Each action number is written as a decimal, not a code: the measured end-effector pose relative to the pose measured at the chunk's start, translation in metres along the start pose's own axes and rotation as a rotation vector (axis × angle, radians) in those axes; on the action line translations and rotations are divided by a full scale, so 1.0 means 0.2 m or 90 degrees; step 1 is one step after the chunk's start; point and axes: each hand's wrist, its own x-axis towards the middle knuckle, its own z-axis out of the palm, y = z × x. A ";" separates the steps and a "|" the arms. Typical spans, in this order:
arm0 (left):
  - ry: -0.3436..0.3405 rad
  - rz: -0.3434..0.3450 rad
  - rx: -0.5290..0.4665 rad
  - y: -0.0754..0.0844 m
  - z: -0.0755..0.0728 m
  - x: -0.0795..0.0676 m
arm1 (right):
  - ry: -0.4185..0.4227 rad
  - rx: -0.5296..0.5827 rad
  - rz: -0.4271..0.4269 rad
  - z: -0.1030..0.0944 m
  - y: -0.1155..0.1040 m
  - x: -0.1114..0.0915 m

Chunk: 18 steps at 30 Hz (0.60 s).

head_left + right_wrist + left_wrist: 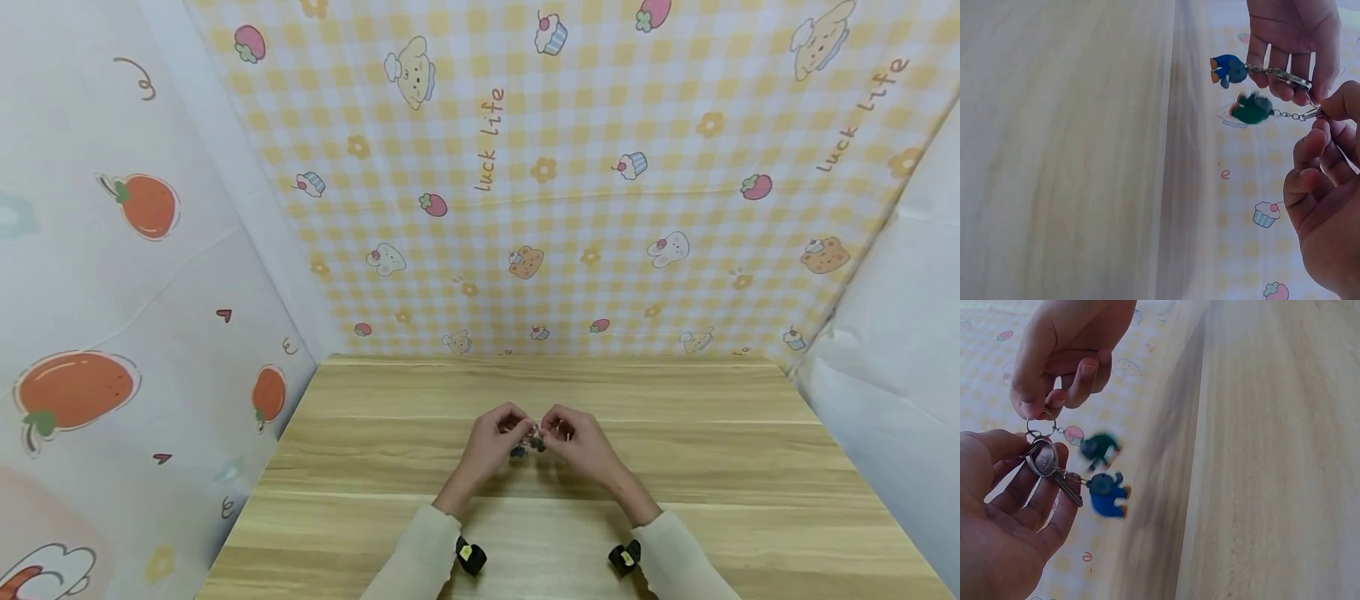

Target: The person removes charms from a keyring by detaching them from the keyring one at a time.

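Note:
Above the middle of the table, my left hand (495,437) and right hand (581,442) meet at the fingertips around linked key rings. The left thumb and fingers grip a metal key ring (1042,457) with a key (1070,489) on it. A blue elephant-shaped keychain charm (1108,499) hangs from that ring by a short chain. My right hand pinches a smaller ring (1314,113), whose chain carries a green animal-shaped charm (1251,111). In the left wrist view the two rings touch, but whether they are threaded together is hard to tell. The green charm is blurred.
The wood-grain table (375,467) reaches to a yellow checked cloth backdrop (480,292) behind it. Patterned cloth (172,292) hangs on the left and white cloth (892,333) on the right. Black wrist devices (471,557) sit at both cuffs.

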 end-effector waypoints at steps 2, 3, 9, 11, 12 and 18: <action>0.000 0.003 0.008 0.01 -0.01 0.00 | -0.002 0.003 0.005 0.00 0.00 0.00; 0.001 0.002 0.011 0.01 -0.01 0.00 | -0.002 0.001 0.010 0.00 0.00 0.00; 0.003 0.003 0.022 0.00 -0.01 0.00 | 0.004 -0.011 0.027 0.00 -0.02 0.01; -0.003 0.003 0.022 0.01 -0.01 0.00 | 0.006 -0.017 0.026 0.01 -0.02 0.02; -0.005 0.004 0.023 0.01 -0.01 0.00 | 0.007 -0.021 0.024 0.01 -0.02 0.02; -0.014 0.009 0.046 0.02 0.00 -0.01 | 0.017 -0.042 0.023 0.02 -0.02 0.02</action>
